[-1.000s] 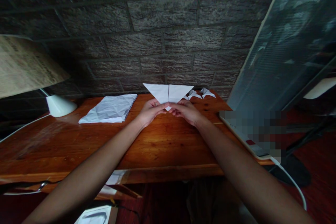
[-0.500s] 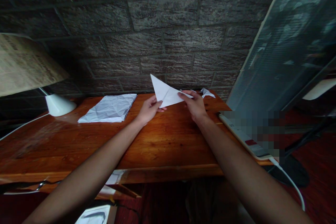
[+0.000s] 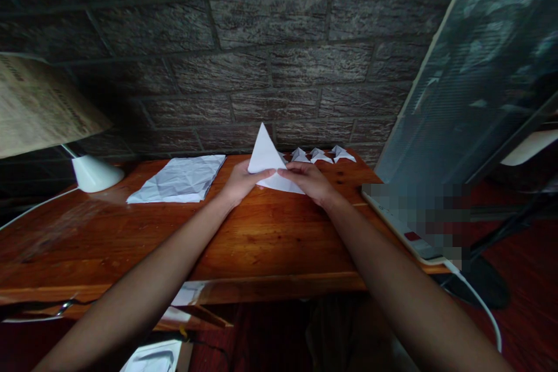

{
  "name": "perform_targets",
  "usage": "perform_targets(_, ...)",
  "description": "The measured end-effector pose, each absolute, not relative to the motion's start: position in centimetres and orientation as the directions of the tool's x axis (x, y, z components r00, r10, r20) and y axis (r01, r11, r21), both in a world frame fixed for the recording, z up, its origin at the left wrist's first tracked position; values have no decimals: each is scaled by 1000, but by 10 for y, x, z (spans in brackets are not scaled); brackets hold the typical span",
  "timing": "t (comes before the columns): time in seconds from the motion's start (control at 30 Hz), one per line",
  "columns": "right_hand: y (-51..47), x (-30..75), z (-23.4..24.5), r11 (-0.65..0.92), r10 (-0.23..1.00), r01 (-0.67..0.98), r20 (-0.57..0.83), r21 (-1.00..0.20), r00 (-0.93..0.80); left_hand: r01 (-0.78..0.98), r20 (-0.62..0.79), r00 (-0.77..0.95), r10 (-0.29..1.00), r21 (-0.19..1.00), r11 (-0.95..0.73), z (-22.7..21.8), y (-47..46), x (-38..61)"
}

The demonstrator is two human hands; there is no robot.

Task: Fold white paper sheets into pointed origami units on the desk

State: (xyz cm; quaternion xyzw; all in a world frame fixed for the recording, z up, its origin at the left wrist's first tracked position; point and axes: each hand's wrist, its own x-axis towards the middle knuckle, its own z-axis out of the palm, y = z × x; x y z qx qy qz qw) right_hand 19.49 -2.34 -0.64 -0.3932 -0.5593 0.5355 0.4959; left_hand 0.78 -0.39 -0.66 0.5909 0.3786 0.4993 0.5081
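A folded sheet of white paper (image 3: 264,154) is held up over the wooden table, one corner pointing upward and a lower flap spreading out beneath my thumbs. My left hand (image 3: 243,182) grips its left side, thumb laid across the front. From the right, my right hand (image 3: 308,180) pinches the same paper, and the two thumb tips nearly meet at its middle. Fingers behind the paper are hidden. Just beyond my right hand, several small folded paper shapes (image 3: 320,156) stand in a row near the wall.
A stack of creased white paper (image 3: 178,180) lies left on the table (image 3: 270,244). Further left stands a lamp with a white base (image 3: 96,174). A flat device with a white cable (image 3: 410,232) rests along the right edge. A brick wall (image 3: 279,64) rises behind.
The paper has turned so its point stands more upright, and a lower flap now shows. My right hand has shifted left and down toward my left hand, uncovering more of the small folded shapes.
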Motion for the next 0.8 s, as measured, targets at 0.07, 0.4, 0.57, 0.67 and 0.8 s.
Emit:
perform_targets(0.07, -21, 195, -9, 123, 982, -124, 139, -985, -130, -143, 157, 200, 967, 981, -129, -6, -2, 8)
perform_targets(0.4, -26, 192, -5, 107, 973, -54, 116, -993, -197, -78, 275, 113, 955, 961, -267, -7, 2, 7)
perform_targets(0.57, -28, 191, 0, 108, 987, -72, 115, -992, -108, -69, 303, 146, 942, 953, -296, -6, 2, 8)
perform_targets(0.67, -26, 190, -1, 69, 984, -149, 92, -986, -149, -87, 303, 142, 942, 952, -293, -6, 3, 7)
perform_targets(0.8, -24, 189, -2, 60, 988, -206, 88, -977, -130, -117, 291, 156, 944, 954, -275, -6, 2, 7)
